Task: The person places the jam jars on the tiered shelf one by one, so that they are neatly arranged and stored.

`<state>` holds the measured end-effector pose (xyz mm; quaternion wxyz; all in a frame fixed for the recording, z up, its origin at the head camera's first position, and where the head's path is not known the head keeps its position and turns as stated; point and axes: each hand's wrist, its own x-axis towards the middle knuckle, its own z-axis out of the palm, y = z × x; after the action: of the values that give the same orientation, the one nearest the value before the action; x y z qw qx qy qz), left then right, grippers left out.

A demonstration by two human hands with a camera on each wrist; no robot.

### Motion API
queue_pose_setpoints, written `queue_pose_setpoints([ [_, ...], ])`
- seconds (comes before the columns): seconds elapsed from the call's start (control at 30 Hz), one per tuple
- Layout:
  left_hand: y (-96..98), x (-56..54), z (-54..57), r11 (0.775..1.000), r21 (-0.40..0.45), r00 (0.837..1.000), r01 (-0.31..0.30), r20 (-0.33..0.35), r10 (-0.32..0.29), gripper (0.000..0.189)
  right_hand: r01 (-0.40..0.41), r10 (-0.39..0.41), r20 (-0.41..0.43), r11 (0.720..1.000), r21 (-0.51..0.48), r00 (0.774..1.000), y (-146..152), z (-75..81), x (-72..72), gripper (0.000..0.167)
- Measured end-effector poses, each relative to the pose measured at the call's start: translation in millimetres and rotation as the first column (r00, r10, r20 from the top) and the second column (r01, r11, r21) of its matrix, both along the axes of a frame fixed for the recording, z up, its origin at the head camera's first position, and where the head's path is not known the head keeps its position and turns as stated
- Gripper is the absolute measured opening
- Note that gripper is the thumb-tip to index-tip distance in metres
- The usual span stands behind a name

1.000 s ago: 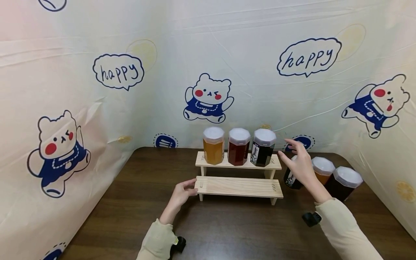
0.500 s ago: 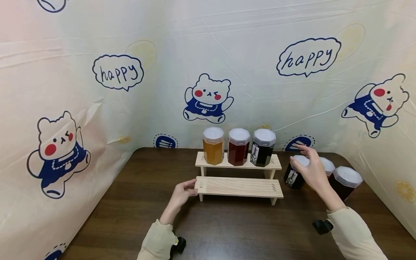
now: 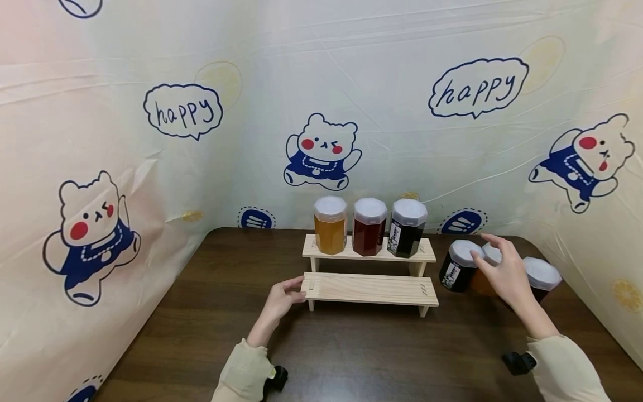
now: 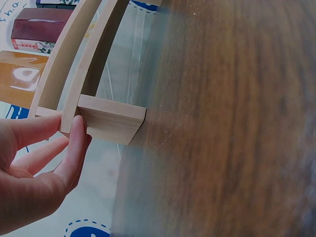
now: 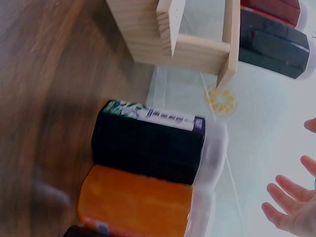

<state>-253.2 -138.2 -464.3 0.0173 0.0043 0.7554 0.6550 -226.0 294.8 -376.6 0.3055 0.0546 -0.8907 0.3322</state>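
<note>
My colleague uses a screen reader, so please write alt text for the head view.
A person's left hand pinches the lower shelf of a two-tier wooden stand; the right hand, holding nothing, is near three lidded jars on a brown table. Three more jars stand on the upper shelf.

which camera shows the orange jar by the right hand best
The right wrist view: the orange jar appears large, its side mostly uncovered. In the head view the right hand partly hides it; the left wrist view misses it.
</note>
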Motion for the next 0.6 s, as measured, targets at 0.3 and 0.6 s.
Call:
queue_pose_setpoints([
  [0.3,0.0,-0.8,-1.7,1.000,0.006,1.000,-0.004,0.003,0.004,0.039,0.043,-0.043,0.027,0.999,0.006,0.999,23,-6.1,10.1,0.042],
  [0.6,-0.8,0.2,0.1,1.000,0.006,1.000,0.021,-0.004,-0.021,0.039,0.074,-0.075,0.049,0.997,0.025,0.996,41,-8.0,18.7,0.039],
])
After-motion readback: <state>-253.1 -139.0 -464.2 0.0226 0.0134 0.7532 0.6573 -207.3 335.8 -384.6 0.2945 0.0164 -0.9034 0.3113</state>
